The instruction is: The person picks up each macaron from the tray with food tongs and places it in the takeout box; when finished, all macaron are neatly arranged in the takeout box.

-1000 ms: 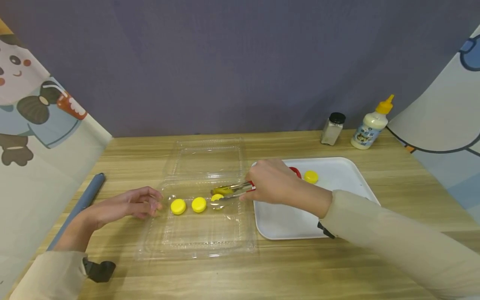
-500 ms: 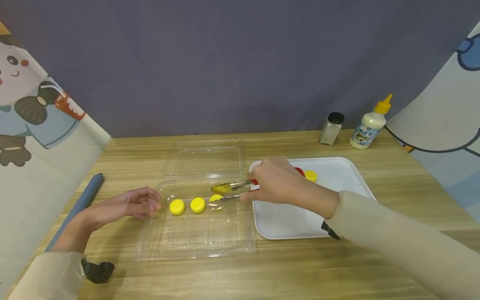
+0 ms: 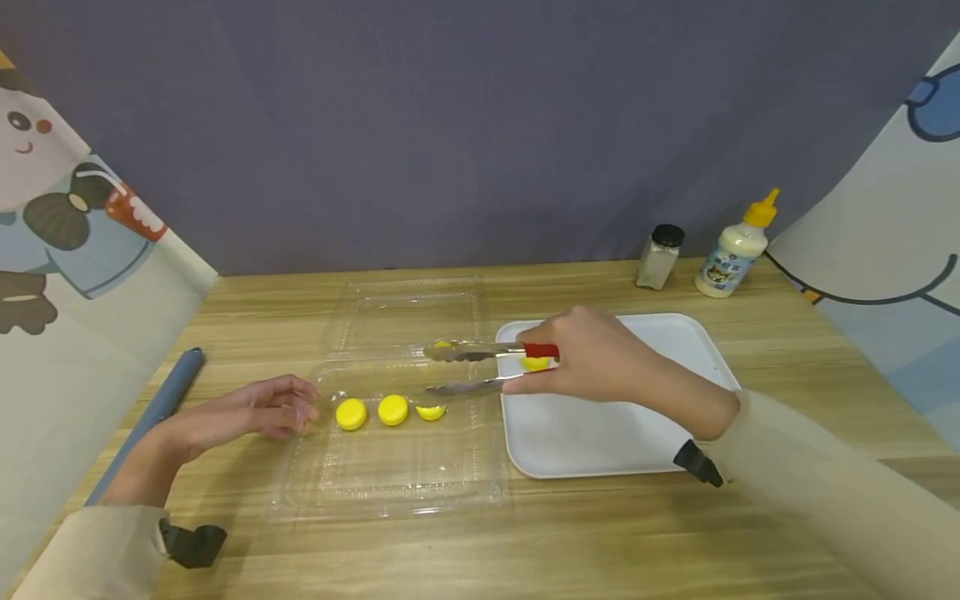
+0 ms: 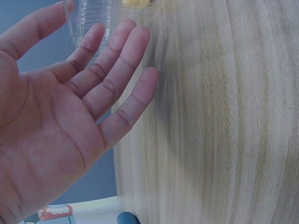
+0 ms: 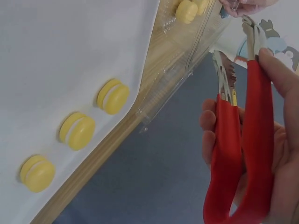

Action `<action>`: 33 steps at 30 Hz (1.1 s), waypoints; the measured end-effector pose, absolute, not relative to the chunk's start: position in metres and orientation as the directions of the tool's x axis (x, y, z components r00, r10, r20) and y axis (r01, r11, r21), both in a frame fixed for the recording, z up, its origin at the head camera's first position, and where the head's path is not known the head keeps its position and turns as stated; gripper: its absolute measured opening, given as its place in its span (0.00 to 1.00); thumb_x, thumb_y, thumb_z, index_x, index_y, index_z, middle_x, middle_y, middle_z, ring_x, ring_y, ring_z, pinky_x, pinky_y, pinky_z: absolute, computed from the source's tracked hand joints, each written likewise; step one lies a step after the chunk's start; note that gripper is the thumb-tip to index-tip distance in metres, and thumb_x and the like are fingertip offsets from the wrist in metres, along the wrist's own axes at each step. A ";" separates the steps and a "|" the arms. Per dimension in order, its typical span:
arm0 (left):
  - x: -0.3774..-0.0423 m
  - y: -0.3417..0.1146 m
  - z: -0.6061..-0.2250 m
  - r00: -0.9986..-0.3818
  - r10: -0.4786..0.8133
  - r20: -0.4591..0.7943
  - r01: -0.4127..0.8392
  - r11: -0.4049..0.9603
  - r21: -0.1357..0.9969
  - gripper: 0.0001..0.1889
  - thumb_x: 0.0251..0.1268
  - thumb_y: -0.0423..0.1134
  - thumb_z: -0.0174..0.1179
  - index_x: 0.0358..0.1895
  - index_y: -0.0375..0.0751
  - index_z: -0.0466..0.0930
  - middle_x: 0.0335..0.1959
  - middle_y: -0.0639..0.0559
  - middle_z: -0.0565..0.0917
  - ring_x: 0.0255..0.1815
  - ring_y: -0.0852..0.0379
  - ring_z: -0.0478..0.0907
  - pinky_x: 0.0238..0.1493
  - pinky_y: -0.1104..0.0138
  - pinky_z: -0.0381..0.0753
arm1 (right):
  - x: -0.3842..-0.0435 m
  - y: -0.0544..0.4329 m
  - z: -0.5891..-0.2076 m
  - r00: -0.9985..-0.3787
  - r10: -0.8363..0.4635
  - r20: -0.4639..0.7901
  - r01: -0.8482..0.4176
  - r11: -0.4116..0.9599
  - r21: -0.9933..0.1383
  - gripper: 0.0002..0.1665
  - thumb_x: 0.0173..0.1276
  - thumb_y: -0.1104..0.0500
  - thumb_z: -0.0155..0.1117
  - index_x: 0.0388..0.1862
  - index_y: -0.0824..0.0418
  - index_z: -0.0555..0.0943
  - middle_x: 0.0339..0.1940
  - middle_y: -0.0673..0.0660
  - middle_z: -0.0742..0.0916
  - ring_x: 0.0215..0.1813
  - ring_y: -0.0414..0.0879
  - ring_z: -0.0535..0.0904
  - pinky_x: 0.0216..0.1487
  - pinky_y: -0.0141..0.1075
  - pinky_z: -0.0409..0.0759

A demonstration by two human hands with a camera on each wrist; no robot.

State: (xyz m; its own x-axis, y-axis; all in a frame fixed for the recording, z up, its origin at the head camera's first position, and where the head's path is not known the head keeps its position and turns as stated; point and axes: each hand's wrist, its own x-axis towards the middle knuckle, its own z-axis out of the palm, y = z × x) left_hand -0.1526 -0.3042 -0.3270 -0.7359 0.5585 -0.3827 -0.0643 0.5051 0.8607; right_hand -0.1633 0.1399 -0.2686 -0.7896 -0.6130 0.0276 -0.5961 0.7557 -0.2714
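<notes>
My right hand grips red-handled tongs over the left edge of the white tray. The metal ends of the tongs stand spread, with nothing between them. Three yellow macarons sit in a row in the clear plastic container; the lower tong arm partly covers the rightmost. In the right wrist view, three more yellow macarons lie along the tray's edge. My left hand, fingers relaxed and slightly bent, is at the container's left side; I cannot tell whether the fingertips touch it.
The container's clear lid lies folded back behind it. A grey-blue rod lies at the table's left. Behind the tray stand a black-capped jar and a yellow-tipped squeeze bottle. A dark partition rises at the back.
The tongs have spread wider and come away from the rightmost macaron in the container. My right hand has moved right and slightly back with them. The left hand stays in place.
</notes>
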 end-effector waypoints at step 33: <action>-0.155 -0.306 -0.329 -0.723 0.574 -0.383 -0.063 0.498 0.865 0.20 0.81 0.40 0.49 0.65 0.29 0.64 0.59 0.39 0.76 0.56 0.44 0.78 0.54 0.62 0.81 | -0.167 0.269 -0.275 -0.943 -0.331 0.012 -0.317 0.892 -0.322 0.44 0.63 0.34 0.71 0.65 0.65 0.80 0.19 0.48 0.80 0.20 0.43 0.68 0.22 0.36 0.67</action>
